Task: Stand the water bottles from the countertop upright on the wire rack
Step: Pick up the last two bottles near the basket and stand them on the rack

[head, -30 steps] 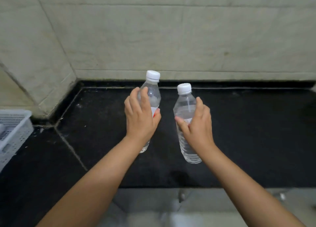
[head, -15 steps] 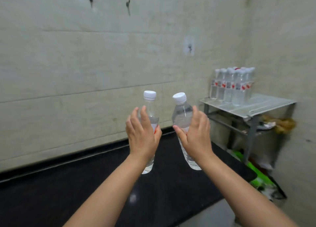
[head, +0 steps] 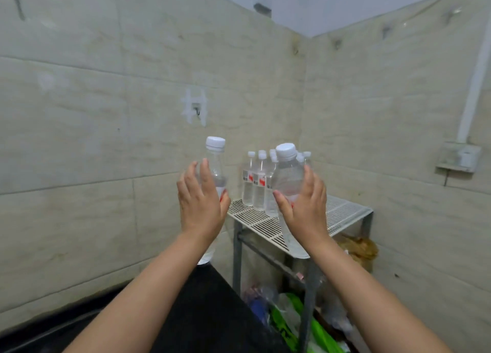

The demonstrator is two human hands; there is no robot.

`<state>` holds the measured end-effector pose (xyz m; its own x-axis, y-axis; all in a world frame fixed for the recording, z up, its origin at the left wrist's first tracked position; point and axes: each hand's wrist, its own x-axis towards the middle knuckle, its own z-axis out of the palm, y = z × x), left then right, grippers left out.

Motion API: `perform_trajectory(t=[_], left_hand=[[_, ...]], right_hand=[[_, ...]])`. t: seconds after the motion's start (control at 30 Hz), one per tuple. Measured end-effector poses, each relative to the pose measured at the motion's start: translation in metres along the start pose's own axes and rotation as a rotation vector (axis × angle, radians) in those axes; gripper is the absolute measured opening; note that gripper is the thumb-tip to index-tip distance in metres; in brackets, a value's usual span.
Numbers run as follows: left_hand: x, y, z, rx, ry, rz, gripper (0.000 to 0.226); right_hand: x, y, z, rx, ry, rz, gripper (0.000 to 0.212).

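Left hand [head: 201,206] and right hand [head: 305,209] each grip one near-upright, cap-up bottle [head: 216,166].

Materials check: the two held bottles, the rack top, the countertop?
Bottle in left hand and bottle in right hand: clear thin plastic, see-through, with white ribbed plastic caps. Rack top: wire grid, white coated by the look, on dull grey metal legs. Countertop: black, faintly glossy, probably polished stone.

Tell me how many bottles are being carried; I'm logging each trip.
2: one in the left hand, one in the right hand. More stand clustered on the rack, partly hidden.
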<state>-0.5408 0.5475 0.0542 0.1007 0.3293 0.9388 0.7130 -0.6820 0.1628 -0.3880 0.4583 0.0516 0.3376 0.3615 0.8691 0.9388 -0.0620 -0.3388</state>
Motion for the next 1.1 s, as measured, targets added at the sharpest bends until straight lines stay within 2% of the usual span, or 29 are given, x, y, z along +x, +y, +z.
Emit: perform_trajectory(t=[0.13, 0.33, 0.53, 0.67, 0.77, 0.9, 1.1], left_hand=[[0.037, 0.025, 0.073, -0.054, -0.043, 0.043, 0.056], [0.059, 0.082, 0.172, -0.088, -0.049, 0.006, 0.083], [0.058, 0.156, 0.279, -0.019, -0.017, -0.039, 0.086], [0.048, 0.206, 0.335, -0.017, -0.143, -0.214, 0.079], [0.036, 0.229, 0.367, 0.082, -0.196, -0.259, 0.072], [0.025, 0.251, 0.400, 0.178, -0.191, -0.332, 0.086], [0.023, 0.262, 0.422, 0.199, -0.169, -0.414, 0.090]], right_hand=[[0.051, 0.060, 0.017, 0.022, -0.034, 0.055, 0.090], [0.106, 0.170, 0.055, 0.000, -0.050, 0.119, 0.089], [0.158, 0.296, 0.102, 0.155, -0.146, 0.091, 0.086], [0.181, 0.363, 0.130, 0.277, -0.248, 0.098, 0.089], [0.188, 0.400, 0.152, 0.351, -0.312, 0.094, 0.096], [0.187, 0.431, 0.171, 0.410, -0.391, 0.107, 0.094], [0.193, 0.447, 0.188, 0.456, -0.445, 0.121, 0.076]])
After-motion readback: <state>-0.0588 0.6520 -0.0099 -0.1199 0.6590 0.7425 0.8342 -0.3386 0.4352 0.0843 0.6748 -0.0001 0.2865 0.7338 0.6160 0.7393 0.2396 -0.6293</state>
